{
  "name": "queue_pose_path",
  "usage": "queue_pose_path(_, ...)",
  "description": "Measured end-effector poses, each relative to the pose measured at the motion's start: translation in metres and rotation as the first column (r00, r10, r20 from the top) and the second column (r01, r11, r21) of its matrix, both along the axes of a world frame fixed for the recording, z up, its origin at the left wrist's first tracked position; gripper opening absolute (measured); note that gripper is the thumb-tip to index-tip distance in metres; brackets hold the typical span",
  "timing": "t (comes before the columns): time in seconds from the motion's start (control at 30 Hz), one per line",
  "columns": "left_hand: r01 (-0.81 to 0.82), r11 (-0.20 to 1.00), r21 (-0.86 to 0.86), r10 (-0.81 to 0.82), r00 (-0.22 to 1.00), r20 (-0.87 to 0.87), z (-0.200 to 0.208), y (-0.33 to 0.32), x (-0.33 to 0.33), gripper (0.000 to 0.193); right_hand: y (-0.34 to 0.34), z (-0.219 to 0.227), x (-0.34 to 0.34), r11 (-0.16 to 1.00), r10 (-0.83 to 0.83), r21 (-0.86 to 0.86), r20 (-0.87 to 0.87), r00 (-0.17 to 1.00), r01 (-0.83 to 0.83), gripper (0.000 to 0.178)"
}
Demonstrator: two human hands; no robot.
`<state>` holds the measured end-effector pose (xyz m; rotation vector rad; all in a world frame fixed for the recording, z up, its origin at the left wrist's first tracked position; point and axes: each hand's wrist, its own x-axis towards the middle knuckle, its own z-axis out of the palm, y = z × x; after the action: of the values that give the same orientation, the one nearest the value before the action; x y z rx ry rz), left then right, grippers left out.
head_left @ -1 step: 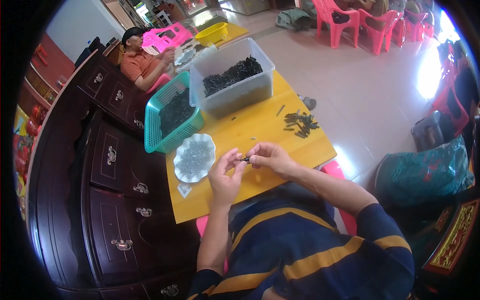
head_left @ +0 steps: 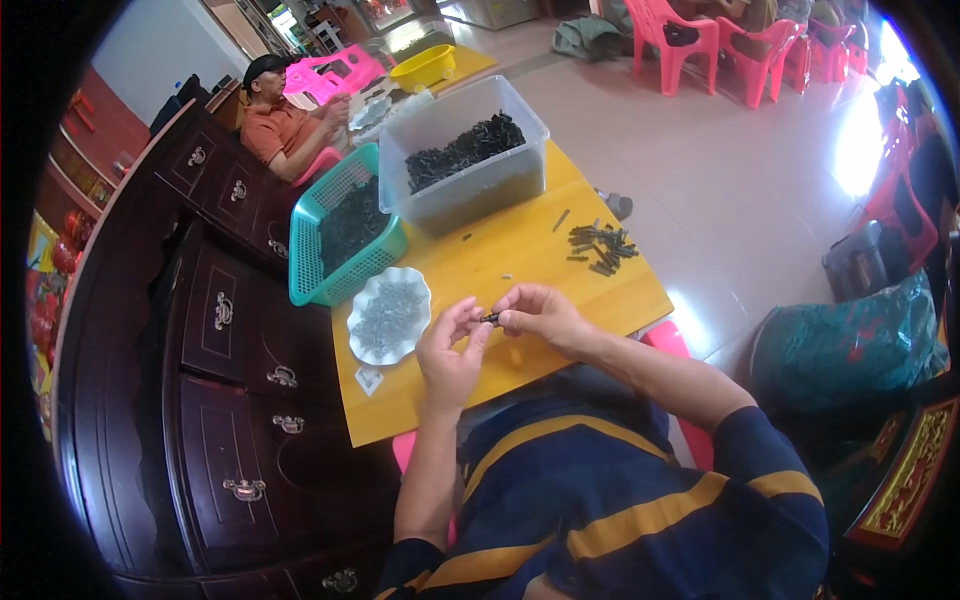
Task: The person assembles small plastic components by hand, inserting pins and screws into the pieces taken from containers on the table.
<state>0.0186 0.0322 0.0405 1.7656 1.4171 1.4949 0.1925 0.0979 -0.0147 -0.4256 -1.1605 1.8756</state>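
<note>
Above the near edge of the yellow table (head_left: 580, 290), my two hands meet over a small dark stick-like piece (head_left: 490, 318). The fingertips of my left hand (head_left: 450, 350) pinch one end of it. My right hand (head_left: 545, 318) grips the other end between thumb and forefinger. What kind of part it is, I cannot make out. Left of my hands sits a white scalloped dish (head_left: 358, 345) full of small clear or silvery bits. To the right lies a loose pile of short dark sticks (head_left: 602, 247), similar to the held piece.
A green perforated basket (head_left: 298, 262) and a translucent plastic tub (head_left: 460, 212) hold heaps of dark pieces at the table's far side. Dark wooden drawers (head_left: 230, 420) line the left. A co-worker in orange (head_left: 285, 130) sits beyond. Right stands a bulging green bag (head_left: 840, 345).
</note>
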Motion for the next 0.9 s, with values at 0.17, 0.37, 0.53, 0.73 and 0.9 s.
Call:
queue_pose_path(0.17, -0.023, 0.999, -0.036, 0.019, 0.994, -0.109, -0.0016, 0.0000, -0.0062, 0.020, 0.0014, -0.0026, 0.0001, 1.000, -0.006, 0.027, -0.007, 1.000, 0.006, 0.014)
queue_pose_path(0.37, 0.016, 1.000, -0.016, -0.018, 0.995, -0.099, 0.0032, -0.0016, -0.0063, 0.014, -0.0001, -0.0016, -0.0001, 0.999, -0.023, 0.039, 0.000, 1.000, 0.023, 0.015)
queue_pose_path(0.53, -0.006, 1.000, -0.011, 0.005, 0.992, -0.128, 0.0029, -0.0017, -0.0043, 0.012, -0.0009, -0.0006, -0.0001, 0.998, -0.028, 0.049, 0.026, 0.999, 0.027, 0.015)
queue_pose_path(0.73, -0.031, 0.991, 0.131, 0.066, 0.959, -0.275, 0.0014, -0.0023, -0.0003, 0.012, -0.0035, 0.0036, 0.0008, 0.996, -0.070, 0.054, 0.094, 0.993, 0.066, 0.014)
queue_pose_path(0.9, -0.043, 0.984, 0.175, 0.085, 0.967, -0.238, -0.0032, -0.0009, 0.0017, 0.013, -0.0049, -0.0024, -0.0040, 0.991, -0.101, 0.093, 0.026, 0.995, 0.098, 0.015)
